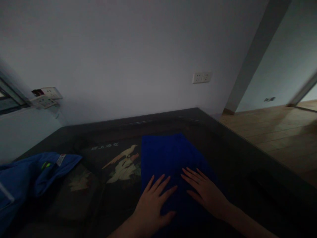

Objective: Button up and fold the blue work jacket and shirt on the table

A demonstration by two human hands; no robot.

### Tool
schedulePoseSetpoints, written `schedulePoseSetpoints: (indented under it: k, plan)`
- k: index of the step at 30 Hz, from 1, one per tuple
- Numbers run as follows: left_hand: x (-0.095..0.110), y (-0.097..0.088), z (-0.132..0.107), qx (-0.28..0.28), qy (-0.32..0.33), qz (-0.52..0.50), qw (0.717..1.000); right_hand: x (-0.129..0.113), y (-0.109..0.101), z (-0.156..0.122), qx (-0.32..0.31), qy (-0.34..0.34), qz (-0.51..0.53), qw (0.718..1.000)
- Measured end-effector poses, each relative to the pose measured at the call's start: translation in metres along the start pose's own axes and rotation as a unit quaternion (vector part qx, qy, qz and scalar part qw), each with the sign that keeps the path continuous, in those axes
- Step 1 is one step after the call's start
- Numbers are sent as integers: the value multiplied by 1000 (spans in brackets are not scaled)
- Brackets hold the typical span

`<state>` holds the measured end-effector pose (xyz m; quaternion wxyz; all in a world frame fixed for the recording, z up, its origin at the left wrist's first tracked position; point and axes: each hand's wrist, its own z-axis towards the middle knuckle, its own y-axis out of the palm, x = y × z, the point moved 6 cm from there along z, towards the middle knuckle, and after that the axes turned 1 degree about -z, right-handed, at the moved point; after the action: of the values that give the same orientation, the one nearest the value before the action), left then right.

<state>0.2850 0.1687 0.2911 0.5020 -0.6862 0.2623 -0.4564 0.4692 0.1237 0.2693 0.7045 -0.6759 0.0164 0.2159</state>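
Note:
A dark blue cloth (168, 155) lies flat on a dark table (237, 155) with a bird and flower picture on its top. My left hand (153, 205) rests palm down on the cloth's near left part, fingers stretched out. My right hand (205, 191) lies flat on the cloth's near right part, fingers spread and pointing up-left. Neither hand holds anything.
A crumpled blue garment (29, 178) lies at the table's left edge. Wall sockets (201, 77) sit on the white wall behind, with more sockets (47, 97) at the left. Wooden floor (277, 132) runs to the right of the table.

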Motion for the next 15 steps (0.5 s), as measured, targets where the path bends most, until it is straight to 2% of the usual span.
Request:
schedulePoseSetpoints:
  k: [9, 15]
  plan:
    - [4, 4, -3, 5, -2, 35, 999, -5, -5, 0, -6, 15, -2, 1000]
    - [31, 12, 3, 1, 44, 21, 999, -6, -9, -1, 19, 19, 1, 1000]
